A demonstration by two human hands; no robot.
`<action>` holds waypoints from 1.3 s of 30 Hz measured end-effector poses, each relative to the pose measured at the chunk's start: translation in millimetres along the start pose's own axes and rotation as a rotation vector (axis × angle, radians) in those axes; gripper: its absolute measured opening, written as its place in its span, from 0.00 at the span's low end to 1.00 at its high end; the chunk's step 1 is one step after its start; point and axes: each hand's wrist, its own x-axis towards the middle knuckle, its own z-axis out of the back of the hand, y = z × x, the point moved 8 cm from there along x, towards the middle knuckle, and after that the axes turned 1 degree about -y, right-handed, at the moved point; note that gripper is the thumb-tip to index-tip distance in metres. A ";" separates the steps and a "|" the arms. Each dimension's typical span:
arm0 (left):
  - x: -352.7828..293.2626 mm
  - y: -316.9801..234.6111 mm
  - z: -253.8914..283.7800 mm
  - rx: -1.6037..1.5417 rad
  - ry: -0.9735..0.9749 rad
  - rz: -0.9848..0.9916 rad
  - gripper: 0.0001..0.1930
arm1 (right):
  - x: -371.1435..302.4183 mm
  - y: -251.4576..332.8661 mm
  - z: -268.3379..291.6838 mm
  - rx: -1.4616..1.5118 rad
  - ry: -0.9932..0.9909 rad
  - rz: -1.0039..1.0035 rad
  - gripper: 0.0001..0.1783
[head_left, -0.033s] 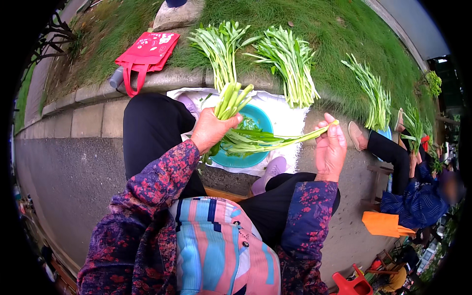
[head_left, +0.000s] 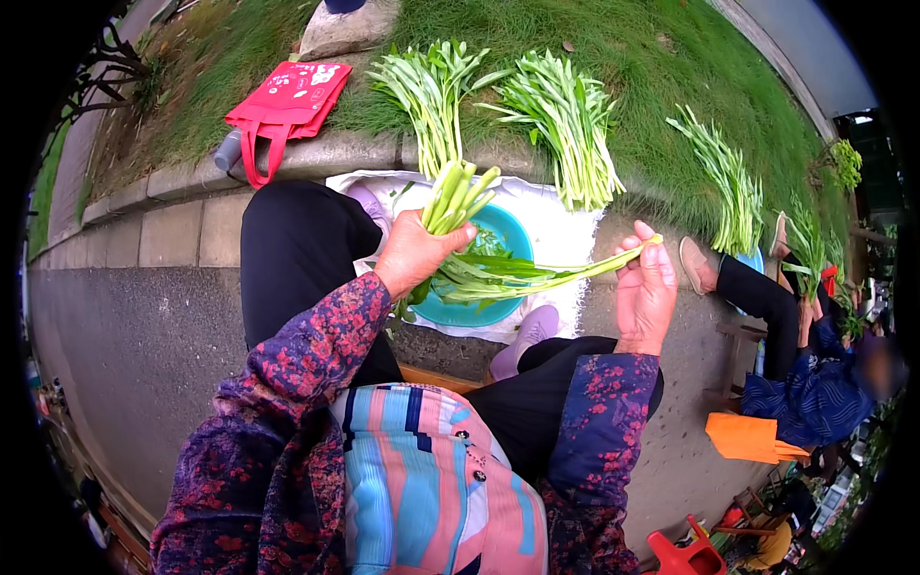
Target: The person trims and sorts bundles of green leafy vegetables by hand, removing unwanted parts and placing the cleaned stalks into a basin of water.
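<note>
My left hand (head_left: 419, 251) is wrapped round a bunch of thick green vegetable stalks (head_left: 454, 199), their cut ends pointing up and away from me. Between the thumb and fingertips of my right hand (head_left: 644, 292) is the pale end of a long leafy green stalk (head_left: 565, 276). Its leaves trail left toward my left hand, over a turquoise basin (head_left: 460, 314). Loose green leaves (head_left: 491, 240) lie inside the basin, which stands on a white cloth (head_left: 565, 316) between my feet.
Bundles of greens (head_left: 565, 125) rest along the stone curb (head_left: 345, 153) and grass. A red bag (head_left: 292, 101) and grey bottle (head_left: 228, 151) are at the left. At right a person (head_left: 815, 383) sits handling greens near an orange bag (head_left: 752, 437); a red stool (head_left: 688, 551) stands lower right.
The bunch in my left hand has shifted very slightly to the right. My right hand keeps its pinch on the stalk, almost unmoved.
</note>
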 end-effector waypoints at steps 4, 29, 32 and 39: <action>-1.7 -0.8 -9.4 0.080 0.059 -0.009 0.11 | -0.8 -3.3 -5.7 -0.009 0.023 -0.021 0.19; -25.1 21.1 -68.4 -0.248 0.469 0.289 0.13 | -5.1 -35.1 -40.2 -0.246 0.071 -0.161 0.13; -27.3 24.4 -65.8 -0.267 0.557 0.348 0.14 | -2.4 -36.9 -32.4 -0.223 0.022 -0.176 0.13; -31.9 23.2 -60.8 -0.279 0.578 0.363 0.14 | 2.5 -34.2 -18.7 -0.210 -0.017 -0.164 0.13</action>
